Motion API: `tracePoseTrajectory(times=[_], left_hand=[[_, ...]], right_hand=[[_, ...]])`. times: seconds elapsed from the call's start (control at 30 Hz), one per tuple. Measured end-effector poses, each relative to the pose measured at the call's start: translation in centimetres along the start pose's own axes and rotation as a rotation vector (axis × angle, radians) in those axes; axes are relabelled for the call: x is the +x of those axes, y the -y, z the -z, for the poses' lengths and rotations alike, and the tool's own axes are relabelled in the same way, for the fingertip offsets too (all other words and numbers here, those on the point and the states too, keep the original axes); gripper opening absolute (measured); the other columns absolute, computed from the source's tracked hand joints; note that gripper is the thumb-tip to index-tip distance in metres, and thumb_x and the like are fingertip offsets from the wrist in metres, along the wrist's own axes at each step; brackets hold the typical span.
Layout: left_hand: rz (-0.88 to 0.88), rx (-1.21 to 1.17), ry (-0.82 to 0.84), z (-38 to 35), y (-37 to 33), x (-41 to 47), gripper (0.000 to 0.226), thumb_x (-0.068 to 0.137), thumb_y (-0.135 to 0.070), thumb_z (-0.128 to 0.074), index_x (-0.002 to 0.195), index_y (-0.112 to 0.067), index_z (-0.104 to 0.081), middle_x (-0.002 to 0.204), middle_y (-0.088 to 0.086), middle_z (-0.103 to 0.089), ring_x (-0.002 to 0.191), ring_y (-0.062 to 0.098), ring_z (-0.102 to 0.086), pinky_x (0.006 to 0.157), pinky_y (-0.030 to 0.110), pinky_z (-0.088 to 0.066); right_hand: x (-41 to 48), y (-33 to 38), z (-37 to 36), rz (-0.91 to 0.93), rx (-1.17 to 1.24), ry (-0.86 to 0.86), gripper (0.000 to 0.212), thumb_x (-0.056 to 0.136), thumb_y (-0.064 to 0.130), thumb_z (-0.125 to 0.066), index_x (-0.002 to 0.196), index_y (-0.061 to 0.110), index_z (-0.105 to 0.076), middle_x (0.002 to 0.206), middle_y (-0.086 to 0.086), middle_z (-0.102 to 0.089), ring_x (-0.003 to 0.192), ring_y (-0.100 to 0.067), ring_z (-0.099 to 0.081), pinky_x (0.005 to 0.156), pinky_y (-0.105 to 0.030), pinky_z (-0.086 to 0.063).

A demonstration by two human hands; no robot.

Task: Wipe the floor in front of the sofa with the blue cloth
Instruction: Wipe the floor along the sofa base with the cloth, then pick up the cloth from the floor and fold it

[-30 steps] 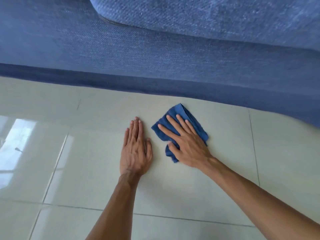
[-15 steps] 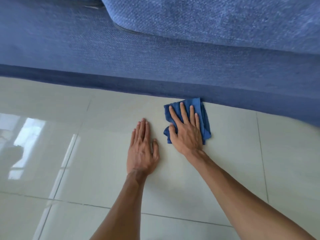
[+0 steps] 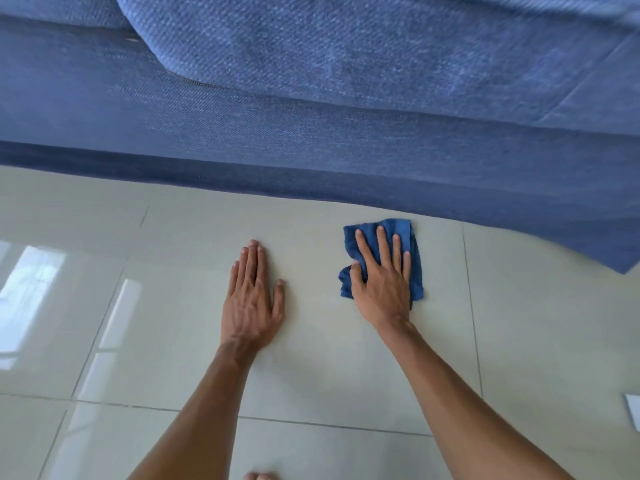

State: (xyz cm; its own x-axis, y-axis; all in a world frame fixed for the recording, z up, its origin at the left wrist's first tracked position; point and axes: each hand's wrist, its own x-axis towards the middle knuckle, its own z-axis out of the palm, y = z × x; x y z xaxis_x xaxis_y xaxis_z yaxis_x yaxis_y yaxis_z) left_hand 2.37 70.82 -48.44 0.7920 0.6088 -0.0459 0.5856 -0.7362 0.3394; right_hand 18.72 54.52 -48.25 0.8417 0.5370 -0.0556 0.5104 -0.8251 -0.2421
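Note:
A crumpled blue cloth lies on the glossy pale tile floor, just in front of the blue sofa's base. My right hand presses flat on the cloth, fingers spread toward the sofa, thumb hooked over its left edge. My left hand rests palm down on bare tile, fingers together, about a hand's width left of the cloth and holding nothing.
The sofa front and a seat cushion fill the top of the view. A white object's corner shows at the right edge. Toes peek in at the bottom. Window glare reflects on the left tiles.
My right hand has slid the cloth rightward along the sofa's base, away from my left hand. The left hand stays planted on the tile.

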Motion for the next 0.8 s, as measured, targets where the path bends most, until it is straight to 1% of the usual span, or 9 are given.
tracePoseTrajectory(times=[0.13, 0.23, 0.27, 0.3, 0.37, 0.4, 0.5, 0.67, 0.8], left_hand=[[-0.016, -0.067, 0.056, 0.3, -2.4, -1.6, 0.069, 0.100, -0.041, -0.017, 0.158, -0.005, -0.007, 0.166, 0.008, 0.000, 0.154, 0.019, 0.001, 0.123, 0.025, 0.010], [-0.129, -0.087, 0.081, 0.2, -5.2, -2.2, 0.062, 0.102, -0.037, -0.020, 0.156, -0.007, -0.023, 0.165, 0.009, -0.013, 0.153, 0.018, -0.005, 0.124, 0.028, 0.003], [-0.158, -0.087, 0.075, 0.3, -6.2, -2.0, 0.059, 0.103, -0.036, -0.022, 0.153, -0.008, -0.032, 0.164, 0.010, -0.021, 0.153, 0.022, -0.014, 0.124, 0.030, -0.003], [-0.177, -0.096, 0.064, 0.4, -7.1, -1.7, 0.057, 0.102, -0.035, -0.022, 0.150, -0.009, -0.040, 0.160, 0.011, -0.031, 0.151, 0.025, -0.025, 0.124, 0.032, -0.011], [-0.179, -0.123, 0.030, 0.9, -8.9, -0.6, 0.053, 0.102, -0.035, -0.026, 0.142, -0.010, -0.050, 0.149, 0.011, -0.049, 0.139, 0.028, -0.044, 0.116, 0.036, -0.031], [-0.173, -0.123, 0.025, 1.2, -9.7, 0.1, 0.050, 0.103, -0.034, -0.030, 0.139, -0.009, -0.053, 0.142, 0.010, -0.056, 0.132, 0.028, -0.050, 0.111, 0.037, -0.037], [-0.168, -0.078, 0.116, 2.1, -11.3, 2.0, 0.038, 0.101, -0.028, -0.045, 0.134, -0.012, -0.057, 0.127, 0.007, -0.063, 0.118, 0.025, -0.053, 0.100, 0.034, -0.041], [-0.091, 0.013, 0.226, 2.9, -12.2, 2.9, 0.033, 0.098, -0.030, -0.055, 0.124, -0.012, -0.062, 0.119, 0.008, -0.062, 0.113, 0.025, -0.052, 0.097, 0.033, -0.043], [0.004, -0.082, 0.224, 3.0, -12.6, 3.2, 0.026, 0.096, -0.026, -0.059, 0.118, -0.012, -0.065, 0.119, 0.007, -0.061, 0.111, 0.024, -0.054, 0.094, 0.033, -0.047]], right_hand=[[-4.8, 0.6, 0.3, 0.019, 0.031, 0.068, 0.062, 0.098, 0.048, -0.023, 0.159, 0.037, -0.020, 0.170, -0.001, -0.008, 0.158, -0.029, 0.000, 0.126, -0.053, -0.004], [-6.9, 0.2, 1.8, 0.086, 0.092, 0.166, 0.062, 0.098, 0.056, -0.015, 0.159, 0.041, -0.019, 0.171, 0.003, -0.003, 0.158, -0.024, 0.005, 0.128, -0.048, -0.002], [-6.8, 0.2, 2.6, 0.071, 0.134, 0.176, 0.063, 0.098, 0.058, -0.014, 0.157, 0.040, -0.026, 0.171, 0.002, -0.010, 0.158, -0.024, -0.004, 0.127, -0.046, -0.010], [-6.4, 0.2, 3.4, 0.044, 0.164, 0.153, 0.063, 0.098, 0.057, -0.018, 0.155, 0.038, -0.036, 0.168, -0.001, -0.023, 0.154, -0.026, -0.022, 0.124, -0.045, -0.025], [-4.7, -0.3, 4.5, 0.001, 0.132, 0.030, 0.052, 0.101, 0.045, -0.036, 0.147, 0.028, -0.051, 0.151, -0.007, -0.048, 0.128, -0.030, -0.054, 0.101, -0.043, -0.051], [-3.7, -0.7, 4.9, -0.008, 0.086, 0.000, 0.047, 0.101, 0.035, -0.045, 0.145, 0.022, -0.052, 0.145, -0.008, -0.051, 0.118, -0.031, -0.057, 0.092, -0.043, -0.054], [-1.5, -1.2, 6.1, 0.019, -0.066, 0.119, 0.044, 0.100, 0.021, -0.054, 0.143, 0.015, -0.051, 0.140, -0.006, -0.052, 0.116, -0.030, -0.052, 0.093, -0.041, -0.050], [0.7, -1.4, 7.9, 0.020, -0.159, 0.163, 0.035, 0.102, 0.032, -0.053, 0.132, 0.015, -0.057, 0.128, -0.008, -0.055, 0.117, -0.029, -0.049, 0.098, -0.040, -0.043], [1.6, -2.0, 8.8, 0.053, -0.226, 0.223, 0.028, 0.098, 0.030, -0.060, 0.124, 0.018, -0.060, 0.127, -0.008, -0.054, 0.118, -0.027, -0.048, 0.099, -0.038, -0.043]])
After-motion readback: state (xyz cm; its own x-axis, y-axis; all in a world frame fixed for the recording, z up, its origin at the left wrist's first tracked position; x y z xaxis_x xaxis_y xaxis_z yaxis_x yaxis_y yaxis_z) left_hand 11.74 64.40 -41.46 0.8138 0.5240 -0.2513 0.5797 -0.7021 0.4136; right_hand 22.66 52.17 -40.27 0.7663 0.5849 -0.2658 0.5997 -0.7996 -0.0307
